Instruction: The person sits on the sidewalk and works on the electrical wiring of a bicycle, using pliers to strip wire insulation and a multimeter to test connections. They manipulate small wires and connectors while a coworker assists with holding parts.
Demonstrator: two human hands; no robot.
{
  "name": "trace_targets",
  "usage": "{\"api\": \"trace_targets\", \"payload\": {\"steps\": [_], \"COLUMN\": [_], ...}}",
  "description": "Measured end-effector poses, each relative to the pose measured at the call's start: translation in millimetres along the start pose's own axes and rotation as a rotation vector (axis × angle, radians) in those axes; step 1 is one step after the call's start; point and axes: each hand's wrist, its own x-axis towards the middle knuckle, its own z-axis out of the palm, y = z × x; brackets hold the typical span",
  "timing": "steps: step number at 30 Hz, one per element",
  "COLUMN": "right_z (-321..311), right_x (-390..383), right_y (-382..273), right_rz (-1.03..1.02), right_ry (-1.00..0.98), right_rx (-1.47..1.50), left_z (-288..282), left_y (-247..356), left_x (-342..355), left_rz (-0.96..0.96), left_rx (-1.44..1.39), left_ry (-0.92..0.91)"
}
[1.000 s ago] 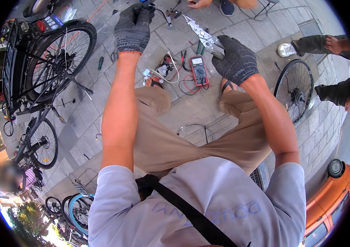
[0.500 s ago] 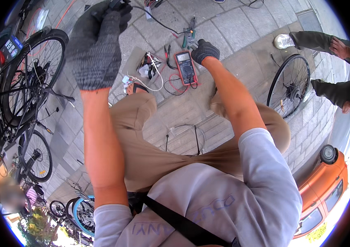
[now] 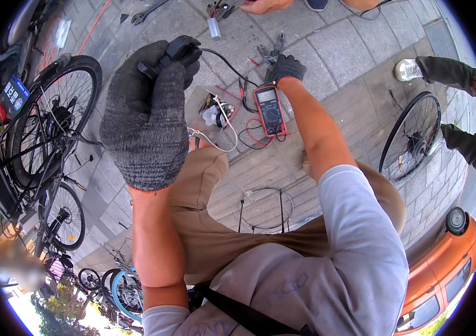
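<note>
My left hand (image 3: 142, 115), in a grey knit glove, is closed around a black plastic part (image 3: 173, 53) with a black cable running from it. Farther forward, my gloved right hand (image 3: 287, 70) is low at the paving, fingers curled against a group of pliers and tools (image 3: 271, 53); what they grip is hidden. Just below it lies a red-and-black multimeter (image 3: 269, 112) with test leads. Between my hands, white wires and small parts (image 3: 215, 112) rest on a grey piece of board.
Bicycles (image 3: 53, 117) stand at the left. A loose wheel (image 3: 408, 137) is at the right, beside another person's legs (image 3: 448, 73). Another person's hand (image 3: 263, 7) is at the top, near scattered tools (image 3: 142, 14). An orange car (image 3: 436, 269) is at lower right.
My right hand has moved forward and down to the ground with the silver tool it held raised. My left hand has come closer, bringing the black part and trailing cable.
</note>
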Motion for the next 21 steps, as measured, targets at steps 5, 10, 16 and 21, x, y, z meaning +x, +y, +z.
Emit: {"api": "trace_targets", "payload": {"steps": [5,10,16,21], "right_z": [10.4,15.6,-49.5,-236.8], "right_x": [-32.5,-57.1,-18.2,-152.1], "right_y": [27.7,55.3,57.7,-20.5], "right_rz": [0.1,0.441,-0.188,-0.758], "right_ry": [0.054,-0.063,0.074,0.105], "right_rx": [0.059,0.114,1.079,1.227], "left_z": [-2.3,2.9,4.4,-10.1], "left_y": [-3.3,-4.5,-5.9,-2.6], "left_x": [0.1,-3.6,3.3,3.8], "left_rz": [0.032,-0.022,-0.09,-0.141], "left_rx": [0.085,-0.035,-0.074,-0.069], "left_ry": [-0.074,-0.149,-0.269,-0.247]}}
